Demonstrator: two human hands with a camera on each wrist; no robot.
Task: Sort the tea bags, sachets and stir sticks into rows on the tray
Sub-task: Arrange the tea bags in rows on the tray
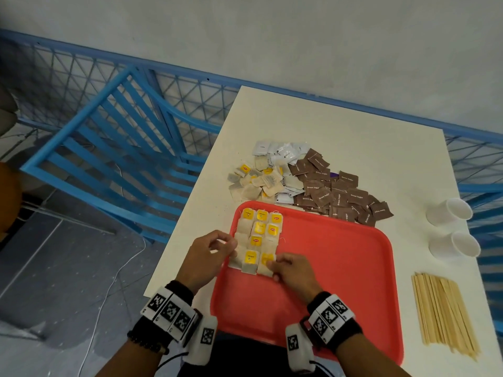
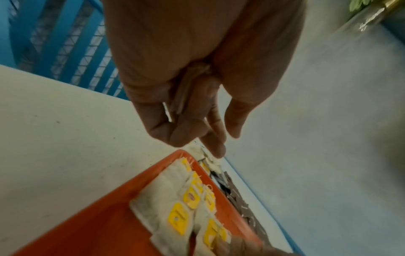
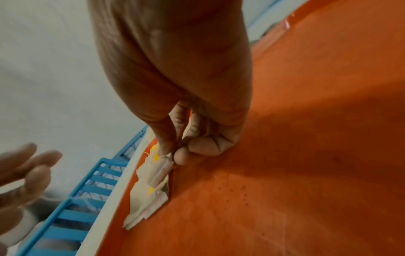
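Head view: right hand (image 1: 292,269) pinches a limp, featherlight paper tea bag (image 1: 266,263) at the red plastic tray's (image 1: 340,268) nine o'clock edge; left hand (image 1: 208,254) hovers, fingers loosely curled, empty. Best gripped by its corner.

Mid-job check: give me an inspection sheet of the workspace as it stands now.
Surface: white rectangular table.
Job's things: red plastic tray holds yellow-tagged tea bags in rows; loose tea bags, white sachets, brown sugar sachets piled beyond it; wooden stir sticks at right.
Clutter: two white paper cups lying on their sides.
Grippers: left hand at the rows' left edge; right hand pinches a near-row tea bag.
Cables: white cable on floor.
Surroundings: blue slatted chair, blue mesh railing.
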